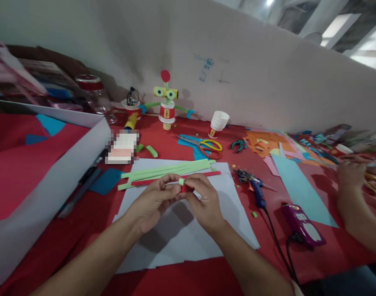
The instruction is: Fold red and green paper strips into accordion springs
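Observation:
Between the fingertips of both hands sits a small folded red and green paper strip (182, 186), its green end pointing up. My left hand (158, 199) pinches it from the left, and my right hand (206, 201) grips it from the right. Both are held above white paper sheets (172, 242). Just beyond the fingers lie several light green paper strips (172, 169) and a long red strip (211, 174). Two folded green pieces (151, 151) rest farther back on the left.
A paper-cup figure (167, 111) and stacked cups (219, 123) stand by the wall. Scissors (206, 144), a blue glue gun (258, 193) and a purple device (302, 225) lie to the right. A white box (52, 197) is at left; another person's arm (351, 197) is at far right.

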{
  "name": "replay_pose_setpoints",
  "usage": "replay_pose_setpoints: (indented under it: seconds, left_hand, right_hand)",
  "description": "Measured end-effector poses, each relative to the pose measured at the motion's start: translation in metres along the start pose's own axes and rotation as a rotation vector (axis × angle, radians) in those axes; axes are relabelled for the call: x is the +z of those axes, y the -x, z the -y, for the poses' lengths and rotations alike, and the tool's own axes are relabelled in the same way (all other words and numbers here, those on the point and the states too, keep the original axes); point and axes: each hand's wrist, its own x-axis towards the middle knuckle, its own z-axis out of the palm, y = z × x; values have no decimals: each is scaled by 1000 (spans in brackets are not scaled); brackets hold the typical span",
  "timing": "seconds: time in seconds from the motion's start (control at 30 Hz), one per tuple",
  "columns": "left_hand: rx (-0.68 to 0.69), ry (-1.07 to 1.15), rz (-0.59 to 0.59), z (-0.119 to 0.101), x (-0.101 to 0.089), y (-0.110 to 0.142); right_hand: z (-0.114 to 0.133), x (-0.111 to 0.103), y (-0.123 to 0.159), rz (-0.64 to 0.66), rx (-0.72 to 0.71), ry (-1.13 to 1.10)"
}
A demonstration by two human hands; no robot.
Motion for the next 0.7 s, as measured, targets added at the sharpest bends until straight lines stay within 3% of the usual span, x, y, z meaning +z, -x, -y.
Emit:
replay_pose_setpoints:
  seconds: [0.17, 0.47, 0.7]
  left_hand:
    - [-114, 57, 77, 2, -1, -2]
    - [-159, 73, 213, 4, -6, -3]
    - [-131, 54, 73, 0, -3, 0]
  right_hand:
    - [2, -1, 0, -27, -47, 97]
    - [0, -3, 0, -21, -36, 150]
    - [-6, -1, 3, -46, -38, 130]
